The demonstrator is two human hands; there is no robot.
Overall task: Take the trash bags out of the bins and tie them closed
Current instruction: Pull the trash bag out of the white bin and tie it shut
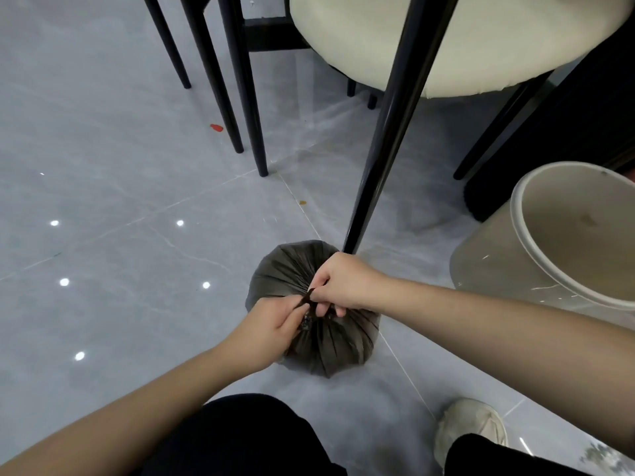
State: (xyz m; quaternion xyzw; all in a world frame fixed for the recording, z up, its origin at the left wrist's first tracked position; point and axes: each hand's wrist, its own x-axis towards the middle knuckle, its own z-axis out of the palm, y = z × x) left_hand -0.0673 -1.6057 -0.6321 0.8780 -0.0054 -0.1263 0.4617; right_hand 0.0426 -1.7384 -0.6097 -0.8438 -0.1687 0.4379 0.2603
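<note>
A full dark grey trash bag (330, 348) sits on the grey tiled floor in front of me, its top gathered into tight pleats. My left hand (271, 322) pinches one twisted strand of the bag's neck from the left. My right hand (347, 286) grips the other strand from the right, its fingers curled over the knot. The two hands meet right above the bag's middle. A round beige bin (494, 255) stands to the right with no bag in it; its inside shows a few stains.
A chair with a cream seat (446, 46) and black legs (381, 146) stands just behind the bag, one leg touching down beside it. More black legs (240, 97) are to the left. My shoe (470, 427) and dark trousers are at the bottom.
</note>
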